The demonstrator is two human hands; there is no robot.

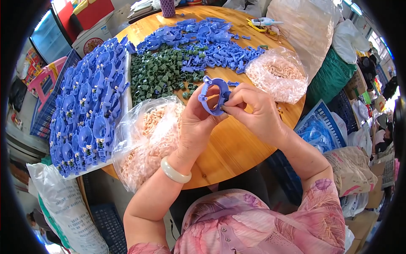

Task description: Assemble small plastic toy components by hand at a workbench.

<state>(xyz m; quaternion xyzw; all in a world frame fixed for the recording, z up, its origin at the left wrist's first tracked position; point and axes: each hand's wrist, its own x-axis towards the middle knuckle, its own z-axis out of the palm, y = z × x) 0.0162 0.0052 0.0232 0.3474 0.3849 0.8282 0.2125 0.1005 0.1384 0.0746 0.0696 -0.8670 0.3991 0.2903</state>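
Note:
Above the near half of the round table, both my hands meet at a blue ring-shaped plastic part [214,111]. Its left side is gripped by my left hand [196,116], with the fingers behind it. My right hand [253,112] pinches at the ring's lower right side; a tiny dark piece seems to be at those fingertips, too small to name. Beyond them lie a heap of dark green plastic clips [158,70] and many small blue plastic parts [224,55]. A clear bag of cream-coloured small parts [154,122] rests beside my left wrist.
On the left, a white board [127,80] carries rows of blue assemblies [86,95]. Another bag of pale parts [279,72] sits right of my hands. Farther back are a yellow-handled tool [258,27] and a purple cup [168,7]. Sacks and crates crowd both sides of the wooden table [237,158].

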